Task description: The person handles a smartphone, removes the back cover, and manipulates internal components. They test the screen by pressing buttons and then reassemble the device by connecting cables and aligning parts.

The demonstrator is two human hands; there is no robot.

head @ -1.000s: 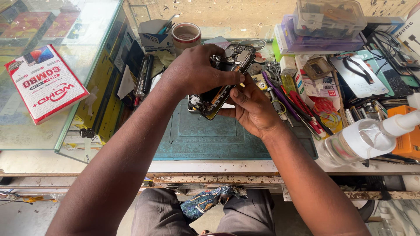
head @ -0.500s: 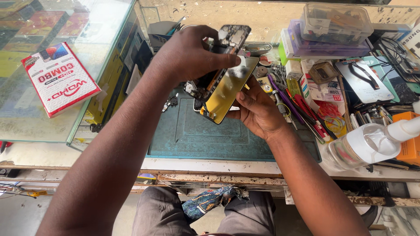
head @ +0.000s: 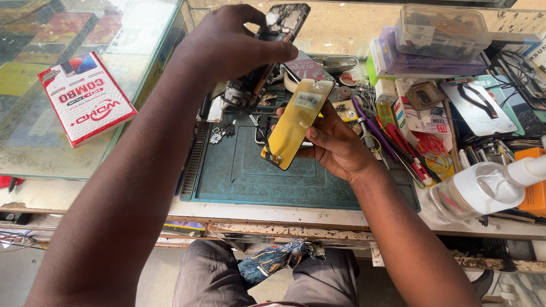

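Note:
My left hand (head: 233, 48) grips an opened phone body (head: 278, 28) with its insides showing, raised above the back of the bench. My right hand (head: 338, 145) holds a detached display panel (head: 296, 122), its yellow-copper back facing me, tilted over the teal work mat (head: 256, 176). The two parts are apart. Small loose phone parts (head: 222, 133) lie on the mat under the hands.
A red and white box (head: 85, 105) lies on the glass counter at left. Clear plastic parts boxes (head: 438, 34), screwdrivers and tweezers (head: 398, 142) and cables crowd the right side. A clear squeeze bottle (head: 478, 190) lies at the right front. A tape roll (head: 301, 71) sits behind the panel.
The phone body and display panel were together in both hands; now they are separated, my left hand lifting the body up and away while my right keeps the panel.

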